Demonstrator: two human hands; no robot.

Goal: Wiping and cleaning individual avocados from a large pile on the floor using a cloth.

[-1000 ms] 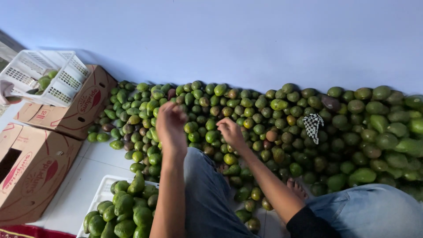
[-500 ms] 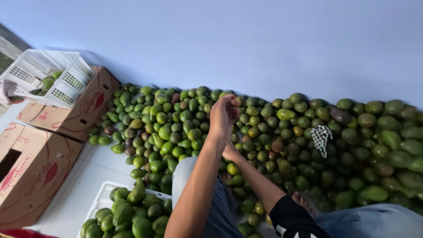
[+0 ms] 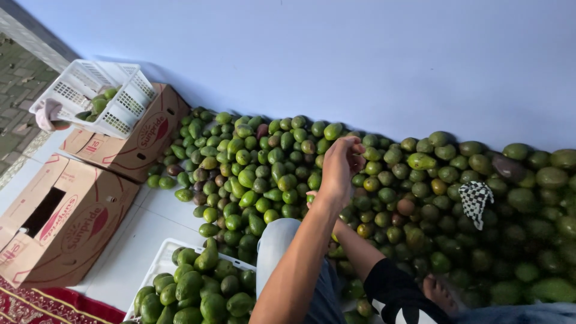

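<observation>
A large pile of green avocados [image 3: 258, 174] lies on the white floor against a pale blue wall. My left hand [image 3: 341, 167] reaches across to the upper middle of the pile, its fingers curled around an avocado [image 3: 360, 163] there. My right hand [image 3: 312, 199] sits lower, just under my left forearm, which hides most of it. Only a fingertip and a bit of green show, so I cannot tell its grip. My right arm wears a black sleeve [image 3: 396, 297].
A white crate [image 3: 163, 259] holding avocados stands at the bottom left beside my jeans-clad knee [image 3: 279, 240]. Two cardboard boxes [image 3: 66, 222] [image 3: 138, 138] stand at the left, with a white basket [image 3: 90, 96] on the far one. A checkered cloth [image 3: 475, 201] lies on the pile. My bare foot [image 3: 441, 294] rests among the fruit.
My left hand has moved right and farther up the pile, crossing over my right arm. My right hand has ended up beneath the left forearm. The view has shifted slightly right.
</observation>
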